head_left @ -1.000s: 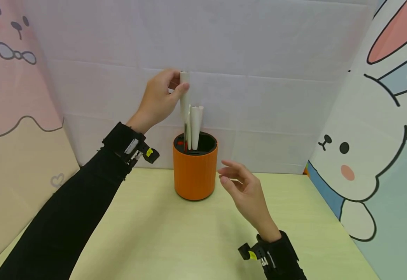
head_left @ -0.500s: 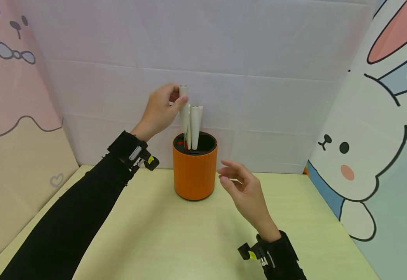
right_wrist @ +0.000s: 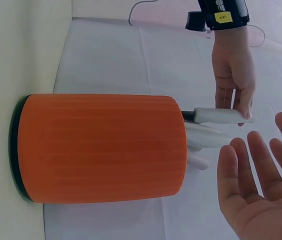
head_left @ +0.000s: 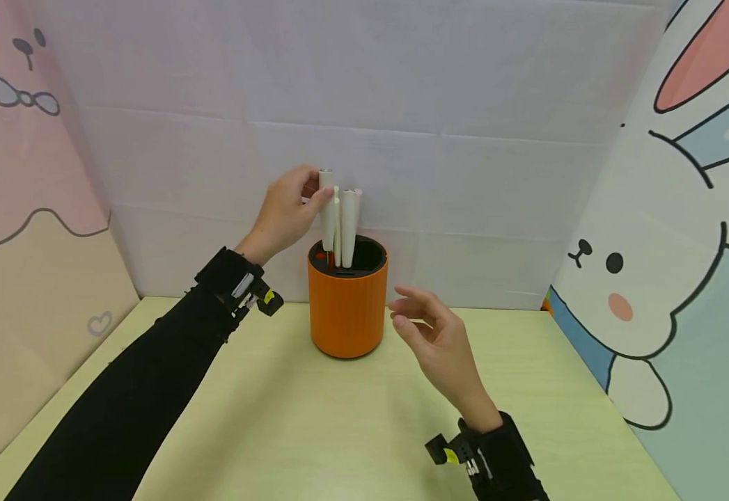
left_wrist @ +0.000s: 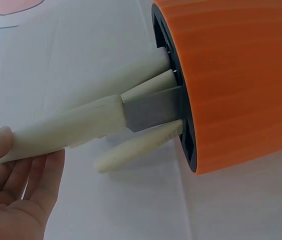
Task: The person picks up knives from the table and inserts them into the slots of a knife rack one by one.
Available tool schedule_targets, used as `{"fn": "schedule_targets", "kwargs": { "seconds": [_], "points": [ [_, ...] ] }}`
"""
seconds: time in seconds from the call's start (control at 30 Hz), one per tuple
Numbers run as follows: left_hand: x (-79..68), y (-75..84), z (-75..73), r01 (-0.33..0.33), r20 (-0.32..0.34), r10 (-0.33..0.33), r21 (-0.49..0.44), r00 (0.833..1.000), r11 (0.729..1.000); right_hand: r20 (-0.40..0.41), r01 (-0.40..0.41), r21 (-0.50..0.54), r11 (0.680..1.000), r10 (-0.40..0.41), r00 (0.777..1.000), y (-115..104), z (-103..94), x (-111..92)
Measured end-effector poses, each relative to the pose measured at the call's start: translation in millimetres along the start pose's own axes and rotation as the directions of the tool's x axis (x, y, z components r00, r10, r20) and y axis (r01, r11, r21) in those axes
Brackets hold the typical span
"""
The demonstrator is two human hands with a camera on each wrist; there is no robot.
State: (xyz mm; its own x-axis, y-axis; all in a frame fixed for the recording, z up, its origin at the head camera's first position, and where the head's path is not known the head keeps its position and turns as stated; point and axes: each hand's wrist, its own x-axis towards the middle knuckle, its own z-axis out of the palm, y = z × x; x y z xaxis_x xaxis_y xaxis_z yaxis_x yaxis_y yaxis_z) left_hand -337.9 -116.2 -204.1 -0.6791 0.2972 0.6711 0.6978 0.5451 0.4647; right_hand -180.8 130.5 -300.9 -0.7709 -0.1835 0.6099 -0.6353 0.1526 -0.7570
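An orange knife block (head_left: pixel 347 316) with a black slotted top stands upright near the back of the table. My left hand (head_left: pixel 289 207) pinches the upper end of a knife's white handle (head_left: pixel 326 226) between thumb and fingers. In the left wrist view a short stretch of the knife's blade (left_wrist: pixel 153 109) shows between handle and block; the rest is hidden inside. Several other white handles (head_left: pixel 349 229) stick up beside it. My right hand (head_left: pixel 436 348) hovers right of the block with loosely bent fingers, holding nothing.
A pale yellow-green table (head_left: pixel 314 431) lies beneath both hands. Right behind the block rises a white cloth backdrop (head_left: pixel 496 209). Panels with cartoon animals (head_left: pixel 665 292) flank the table on both sides.
My left hand has moved down with the knife, and its blade has gone deeper into the block. My right hand has stayed in place.
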Motion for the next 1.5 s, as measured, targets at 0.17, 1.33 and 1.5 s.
{"fn": "schedule_targets", "kwargs": {
  "seconds": [0.17, 1.33, 1.5],
  "points": [
    [-3.8, -4.6, 3.4, -0.006, 0.002, 0.006, -0.002, 1.0, 1.0, 0.001, -0.004, -0.001, 1.0, 0.004, 1.0, 0, -0.3, 0],
    [-16.3, -23.8, 15.5, 0.109, 0.087, -0.108, -0.006, 0.99, 0.994, -0.001, 0.007, 0.001, 1.0, -0.007, 1.0, -2, -0.2, 0],
    [-16.8, -24.2, 15.7, 0.123, 0.098, -0.122, -0.007, 0.988, 0.992, -0.003, 0.003, 0.003, 1.0, -0.003, 1.0, -3, 0.0, 0]
  ]
}}
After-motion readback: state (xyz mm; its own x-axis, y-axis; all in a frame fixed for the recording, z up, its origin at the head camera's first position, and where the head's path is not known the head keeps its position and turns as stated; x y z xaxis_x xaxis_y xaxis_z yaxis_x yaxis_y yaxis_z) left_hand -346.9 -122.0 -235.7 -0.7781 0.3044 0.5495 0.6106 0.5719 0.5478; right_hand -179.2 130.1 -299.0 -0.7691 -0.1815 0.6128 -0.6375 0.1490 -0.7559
